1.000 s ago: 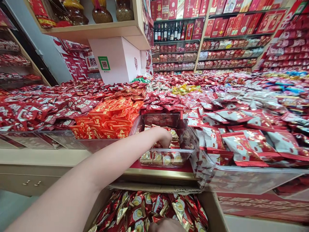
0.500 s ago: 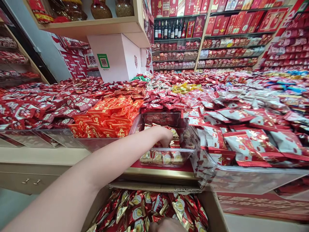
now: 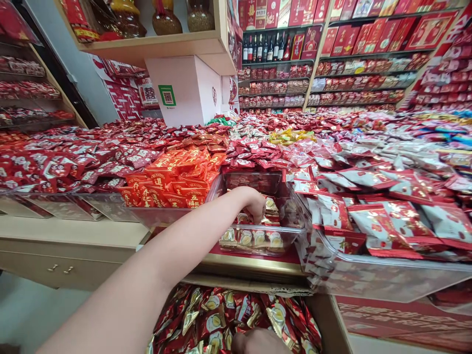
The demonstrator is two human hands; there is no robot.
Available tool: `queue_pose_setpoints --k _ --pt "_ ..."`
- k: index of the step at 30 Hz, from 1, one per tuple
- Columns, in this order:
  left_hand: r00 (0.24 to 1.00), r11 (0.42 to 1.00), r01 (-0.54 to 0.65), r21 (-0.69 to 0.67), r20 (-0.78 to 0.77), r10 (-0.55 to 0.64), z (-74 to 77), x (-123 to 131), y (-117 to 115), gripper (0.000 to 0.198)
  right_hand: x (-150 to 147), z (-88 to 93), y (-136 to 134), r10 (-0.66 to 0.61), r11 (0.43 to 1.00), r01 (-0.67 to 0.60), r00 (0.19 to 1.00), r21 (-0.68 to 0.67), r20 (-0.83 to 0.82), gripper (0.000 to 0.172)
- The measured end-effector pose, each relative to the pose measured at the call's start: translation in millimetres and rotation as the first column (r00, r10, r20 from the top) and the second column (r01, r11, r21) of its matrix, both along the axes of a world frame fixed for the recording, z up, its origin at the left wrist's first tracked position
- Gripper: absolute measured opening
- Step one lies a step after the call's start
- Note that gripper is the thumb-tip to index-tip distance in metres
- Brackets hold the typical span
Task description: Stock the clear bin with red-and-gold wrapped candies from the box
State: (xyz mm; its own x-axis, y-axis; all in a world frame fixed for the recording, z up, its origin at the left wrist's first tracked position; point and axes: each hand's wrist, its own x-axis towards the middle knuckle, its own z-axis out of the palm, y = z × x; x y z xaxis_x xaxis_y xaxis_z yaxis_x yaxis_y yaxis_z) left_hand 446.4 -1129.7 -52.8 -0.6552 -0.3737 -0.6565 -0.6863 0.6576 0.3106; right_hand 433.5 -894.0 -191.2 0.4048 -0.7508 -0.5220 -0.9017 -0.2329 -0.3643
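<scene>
My left hand (image 3: 256, 206) reaches over the front wall of a clear plastic bin (image 3: 295, 229), its fingers pointing down among red and gold candy packets (image 3: 272, 204); the fingertips are hidden. Below the bin, an open cardboard box (image 3: 334, 319) holds many red and gold packets (image 3: 214, 322) with a round yellow picture. At the bottom edge, my right hand (image 3: 260, 341) rests on these packets, only its back in view and its fingers hidden.
Orange packets (image 3: 177, 179) fill the bin on the left, and white and red packets (image 3: 383, 223) are heaped in the right bin (image 3: 391, 268). A wooden shelf (image 3: 155, 46) overhangs the left. Drawers (image 3: 62, 270) stand at lower left.
The view has shifted slightly, so the scene sits further right. My left hand has lifted a little and its fingers now hang down inside the bin. My right hand remains in the box.
</scene>
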Motion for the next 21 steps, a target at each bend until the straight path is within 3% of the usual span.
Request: queue_pose_setpoints --k 7,15,21 --pt "0.993 0.995 -0.086 0.056 -0.08 0.09 2.6 4 -9 0.02 -6 37.0 -2 -0.067 0.993 0.063 0.997 0.098 0.034 0.026" --pt "0.991 0.988 -0.12 0.094 -0.055 0.125 -3.6 5 -5 0.026 -8 26.6 -1 -0.103 0.991 0.098 0.993 0.092 0.05 0.03" --pt "0.988 0.984 -0.148 0.103 -0.026 0.152 3.8 8 0 0.036 -3 12.6 -3 -0.084 0.996 0.084 0.996 0.024 -0.005 0.028"
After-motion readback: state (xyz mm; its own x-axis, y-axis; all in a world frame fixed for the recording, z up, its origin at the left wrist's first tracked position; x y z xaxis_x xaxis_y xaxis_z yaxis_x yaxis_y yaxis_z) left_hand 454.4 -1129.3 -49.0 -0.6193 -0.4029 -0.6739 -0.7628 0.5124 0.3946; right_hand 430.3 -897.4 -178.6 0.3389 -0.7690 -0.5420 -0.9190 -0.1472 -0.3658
